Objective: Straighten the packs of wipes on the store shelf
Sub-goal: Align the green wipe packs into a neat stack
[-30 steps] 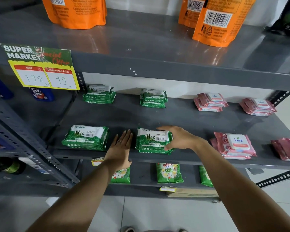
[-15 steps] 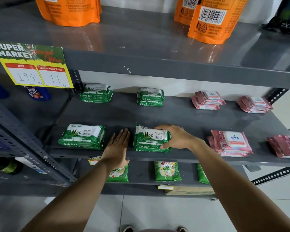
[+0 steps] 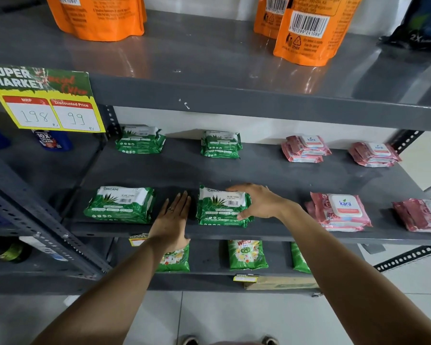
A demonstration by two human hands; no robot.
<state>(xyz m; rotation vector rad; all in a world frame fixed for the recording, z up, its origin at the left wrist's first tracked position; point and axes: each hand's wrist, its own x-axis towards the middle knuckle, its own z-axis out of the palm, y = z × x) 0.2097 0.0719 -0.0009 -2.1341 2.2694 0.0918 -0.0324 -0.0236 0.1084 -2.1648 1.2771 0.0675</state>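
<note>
On the grey middle shelf (image 3: 271, 170), a stack of green Origami wipes packs (image 3: 218, 210) lies near the front edge. My right hand (image 3: 258, 202) grips its right end, thumb at the front and fingers over the top. My left hand (image 3: 173, 220) lies flat and open on the shelf just left of that stack, fingers near its left side. Another green stack (image 3: 121, 204) sits further left. Two green stacks (image 3: 139, 140) (image 3: 220, 144) stand at the back. Pink Kara packs (image 3: 339, 211) (image 3: 421, 215) are at the front right, others (image 3: 305, 148) (image 3: 373, 154) at the back right.
Orange pouches (image 3: 306, 28) (image 3: 97, 16) stand on the shelf above. A yellow and green price sign (image 3: 47, 100) hangs from its front edge at left. Green detergent bags (image 3: 246, 253) lie on the shelf below. Perforated metal uprights (image 3: 35, 220) frame the left side.
The view has shifted slightly. Both hands stay around the front middle green stack; my right hand keeps its grip and the stack has barely moved.
</note>
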